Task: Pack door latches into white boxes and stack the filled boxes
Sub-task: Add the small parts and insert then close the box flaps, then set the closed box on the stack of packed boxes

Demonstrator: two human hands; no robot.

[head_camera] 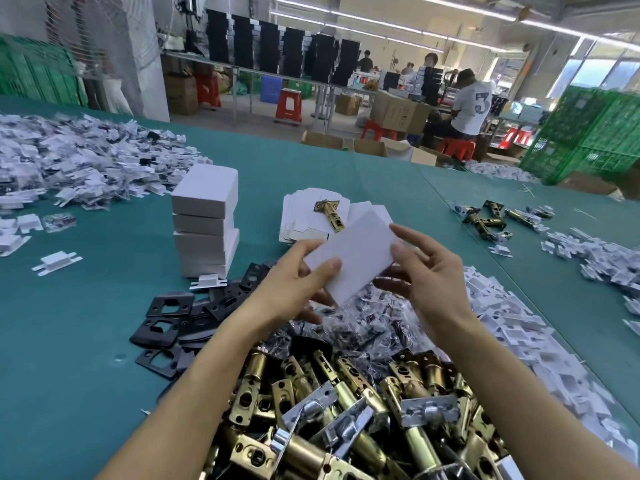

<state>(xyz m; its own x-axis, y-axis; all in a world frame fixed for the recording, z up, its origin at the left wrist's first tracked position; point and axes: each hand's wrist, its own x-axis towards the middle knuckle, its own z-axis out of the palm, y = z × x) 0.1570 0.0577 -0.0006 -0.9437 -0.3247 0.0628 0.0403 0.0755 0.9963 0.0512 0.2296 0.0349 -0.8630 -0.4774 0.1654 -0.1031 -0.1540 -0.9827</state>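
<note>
Both hands are pinching the white box (353,251) above the latch pile (346,403), my left hand (294,282) at its 7 o'clock end and my right hand (426,271) at 2 o'clock. I'm aiming to hold it level and square its edges onto the stack (204,220) at 10 o'clock.

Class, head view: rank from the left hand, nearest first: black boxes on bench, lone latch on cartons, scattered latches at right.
1. lone latch, just beyond the left hand.
2. scattered latches, right on table.
3. black boxes, far bench behind.
</note>
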